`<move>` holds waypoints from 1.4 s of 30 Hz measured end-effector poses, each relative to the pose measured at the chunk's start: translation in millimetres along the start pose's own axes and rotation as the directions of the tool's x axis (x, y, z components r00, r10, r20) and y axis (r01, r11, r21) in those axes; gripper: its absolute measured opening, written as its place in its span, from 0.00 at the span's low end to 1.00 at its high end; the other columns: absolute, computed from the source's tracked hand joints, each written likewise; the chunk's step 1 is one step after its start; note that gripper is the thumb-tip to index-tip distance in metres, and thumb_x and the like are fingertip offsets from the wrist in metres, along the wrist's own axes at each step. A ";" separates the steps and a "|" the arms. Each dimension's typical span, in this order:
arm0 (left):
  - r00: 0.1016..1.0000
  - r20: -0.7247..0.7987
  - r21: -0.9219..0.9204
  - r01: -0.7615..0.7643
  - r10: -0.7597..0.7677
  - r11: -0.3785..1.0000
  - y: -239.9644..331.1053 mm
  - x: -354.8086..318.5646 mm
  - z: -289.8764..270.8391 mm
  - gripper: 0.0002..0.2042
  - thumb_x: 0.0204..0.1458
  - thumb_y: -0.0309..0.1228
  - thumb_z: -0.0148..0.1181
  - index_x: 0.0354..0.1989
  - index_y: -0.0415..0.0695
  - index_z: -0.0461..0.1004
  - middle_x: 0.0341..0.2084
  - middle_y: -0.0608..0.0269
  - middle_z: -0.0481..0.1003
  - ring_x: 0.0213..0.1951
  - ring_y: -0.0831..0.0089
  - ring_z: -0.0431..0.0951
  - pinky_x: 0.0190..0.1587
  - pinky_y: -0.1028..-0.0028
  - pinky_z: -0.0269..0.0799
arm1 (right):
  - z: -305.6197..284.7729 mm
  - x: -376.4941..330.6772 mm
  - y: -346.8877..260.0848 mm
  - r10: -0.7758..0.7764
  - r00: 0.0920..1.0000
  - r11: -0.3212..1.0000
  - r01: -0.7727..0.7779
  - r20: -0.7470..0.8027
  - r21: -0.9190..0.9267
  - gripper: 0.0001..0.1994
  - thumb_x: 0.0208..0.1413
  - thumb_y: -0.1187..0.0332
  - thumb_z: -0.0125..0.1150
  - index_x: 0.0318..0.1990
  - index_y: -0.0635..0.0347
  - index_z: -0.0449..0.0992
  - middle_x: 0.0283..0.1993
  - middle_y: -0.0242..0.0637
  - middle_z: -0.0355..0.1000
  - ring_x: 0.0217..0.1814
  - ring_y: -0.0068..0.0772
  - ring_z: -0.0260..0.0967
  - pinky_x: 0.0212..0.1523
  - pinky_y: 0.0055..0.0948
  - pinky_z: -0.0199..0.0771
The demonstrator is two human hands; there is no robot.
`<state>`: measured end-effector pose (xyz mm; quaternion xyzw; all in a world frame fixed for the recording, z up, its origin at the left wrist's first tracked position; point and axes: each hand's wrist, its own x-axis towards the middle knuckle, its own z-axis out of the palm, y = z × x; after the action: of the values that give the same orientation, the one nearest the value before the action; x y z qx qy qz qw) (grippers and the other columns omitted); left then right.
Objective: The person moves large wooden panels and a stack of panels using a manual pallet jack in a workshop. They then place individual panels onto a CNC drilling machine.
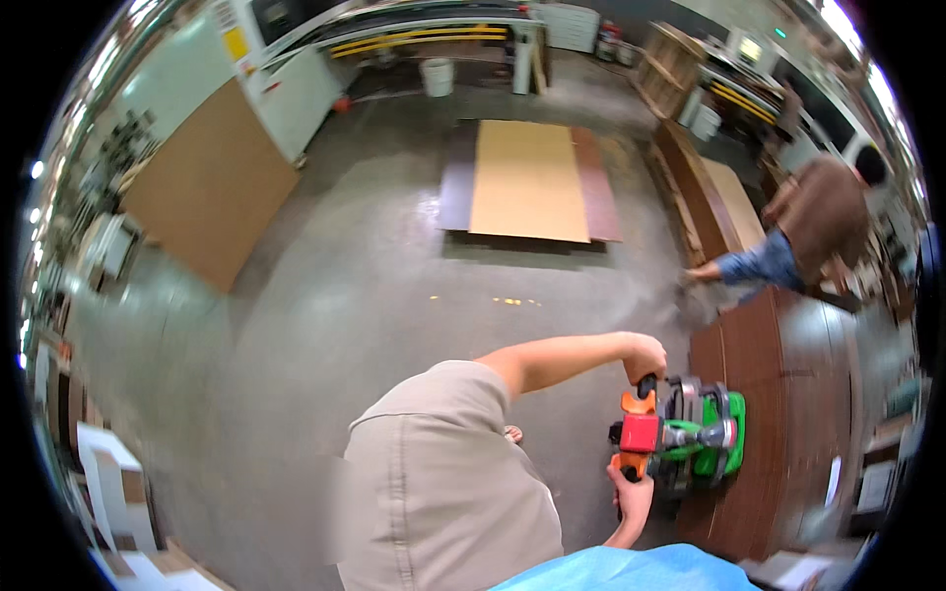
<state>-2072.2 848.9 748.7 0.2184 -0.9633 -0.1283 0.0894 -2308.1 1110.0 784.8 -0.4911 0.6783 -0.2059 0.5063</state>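
Dark brown board stack (788,414) is lying at the right, and a green-and-orange power tool (680,438) is sitting on its near left edge. Both hands are clamping the tool's black handles: left hand (645,357) is wrapping the upper one, right hand (633,492) is gripping the lower one. Judging by position, the tool is only at the board's edge, so most of the face looks not yet covered; no worked strip is showing. Tool's underside and its contact with the board are hidden. Another person (813,227) is bending at far right, hands unclear. A tan sheet pile (527,182) is resting on the floor (325,295).
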 end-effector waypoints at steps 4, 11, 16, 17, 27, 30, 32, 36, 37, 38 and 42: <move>0.997 0.013 0.057 0.073 -0.074 0.996 16.4 -38.5 16.5 0.10 0.34 0.33 0.70 0.29 0.52 0.84 0.28 0.55 0.83 0.35 0.49 0.84 0.39 0.51 0.80 | 17.6 -19.9 6.3 -0.006 1.000 0.997 0.008 0.028 -0.078 0.18 0.49 0.61 0.85 0.36 0.63 0.81 0.19 0.26 0.70 0.14 0.20 0.63 0.14 0.26 0.62; 0.991 -0.022 0.031 0.132 -0.131 0.991 48.8 -50.0 25.1 0.07 0.35 0.31 0.70 0.25 0.48 0.80 0.24 0.57 0.80 0.33 0.50 0.82 0.37 0.52 0.77 | 10.6 -19.7 44.1 -0.044 0.998 0.993 0.048 0.033 -0.108 0.20 0.47 0.60 0.87 0.34 0.64 0.80 0.17 0.28 0.68 0.13 0.22 0.63 0.14 0.28 0.61; 0.990 -0.041 0.015 0.134 -0.133 0.991 51.0 -63.9 29.0 0.07 0.34 0.29 0.69 0.24 0.48 0.79 0.24 0.58 0.80 0.34 0.51 0.82 0.37 0.52 0.77 | 18.9 -20.2 51.5 -0.080 0.997 0.985 0.082 0.019 -0.151 0.19 0.45 0.62 0.87 0.33 0.64 0.80 0.17 0.29 0.69 0.12 0.23 0.63 0.14 0.30 0.60; 0.991 -0.037 0.017 0.130 -0.129 0.991 55.5 -55.7 22.3 0.07 0.34 0.30 0.70 0.25 0.49 0.79 0.24 0.57 0.80 0.35 0.51 0.82 0.38 0.52 0.77 | 16.2 -16.2 55.4 -0.106 0.994 0.981 0.109 0.025 -0.159 0.19 0.45 0.62 0.86 0.33 0.64 0.81 0.17 0.30 0.70 0.13 0.23 0.63 0.14 0.30 0.60; 0.989 -0.035 -0.026 0.145 -0.146 0.989 69.6 -75.7 -8.6 0.09 0.33 0.30 0.68 0.21 0.46 0.73 0.22 0.53 0.74 0.34 0.47 0.77 0.37 0.53 0.72 | 3.5 -50.9 21.4 -0.040 0.998 0.933 0.054 0.047 -0.355 0.41 0.36 0.29 0.78 0.45 0.59 0.87 0.44 0.47 0.86 0.49 0.49 0.85 0.50 0.41 0.81; 0.996 -0.009 -0.040 0.088 -0.089 0.995 82.2 -64.9 -17.2 0.08 0.33 0.28 0.66 0.22 0.46 0.73 0.21 0.54 0.73 0.32 0.48 0.77 0.38 0.55 0.72 | -3.5 -66.4 18.3 -0.024 0.999 0.935 0.039 0.047 -0.354 0.38 0.36 0.31 0.77 0.46 0.54 0.88 0.43 0.44 0.85 0.48 0.48 0.84 0.51 0.42 0.81; 0.996 0.003 -0.043 0.085 -0.085 0.995 87.3 -70.3 -22.9 0.08 0.33 0.27 0.66 0.23 0.46 0.73 0.20 0.55 0.74 0.32 0.49 0.77 0.39 0.55 0.73 | 3.0 -72.3 19.6 -0.025 0.999 0.942 0.032 0.027 -0.334 0.36 0.36 0.31 0.77 0.45 0.51 0.89 0.41 0.42 0.85 0.47 0.47 0.84 0.49 0.42 0.81; 0.995 0.034 -0.017 0.094 -0.094 0.995 89.1 -79.4 -37.1 0.07 0.33 0.26 0.65 0.23 0.46 0.73 0.20 0.58 0.74 0.32 0.52 0.78 0.39 0.57 0.73 | 16.1 -78.3 15.4 -0.091 0.996 0.927 0.082 -0.009 -0.365 0.35 0.36 0.30 0.78 0.31 0.59 0.85 0.31 0.45 0.83 0.35 0.48 0.84 0.39 0.44 0.82; 0.994 0.048 -0.019 0.097 -0.096 0.995 88.8 -80.8 -42.3 0.07 0.33 0.26 0.65 0.23 0.46 0.73 0.20 0.58 0.74 0.32 0.52 0.78 0.40 0.57 0.73 | 18.4 -79.3 13.3 -0.095 0.995 0.930 0.081 -0.020 -0.358 0.35 0.36 0.30 0.78 0.31 0.59 0.85 0.31 0.44 0.83 0.35 0.47 0.84 0.39 0.44 0.82; 0.995 0.027 -0.021 0.098 -0.098 0.995 91.2 -77.6 -45.1 0.07 0.33 0.26 0.65 0.23 0.47 0.74 0.20 0.58 0.74 0.32 0.53 0.78 0.40 0.58 0.73 | 12.5 -80.5 10.0 -0.101 0.994 0.927 0.083 -0.031 -0.365 0.35 0.36 0.30 0.78 0.31 0.59 0.86 0.31 0.44 0.83 0.36 0.47 0.84 0.39 0.43 0.82; 0.996 -0.034 -0.035 0.083 -0.085 0.996 94.6 -118.6 -16.0 0.07 0.33 0.27 0.66 0.24 0.47 0.75 0.21 0.59 0.75 0.33 0.54 0.79 0.42 0.58 0.73 | 50.5 -89.2 22.3 -0.011 1.000 0.896 0.019 0.020 -0.444 0.33 0.39 0.30 0.76 0.44 0.44 0.90 0.40 0.40 0.86 0.47 0.46 0.84 0.49 0.41 0.81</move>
<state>-2000.8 980.6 777.2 0.2595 -0.9492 -0.1442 0.1046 -2272.9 1208.6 790.3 -0.6004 0.6994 -0.0456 0.3851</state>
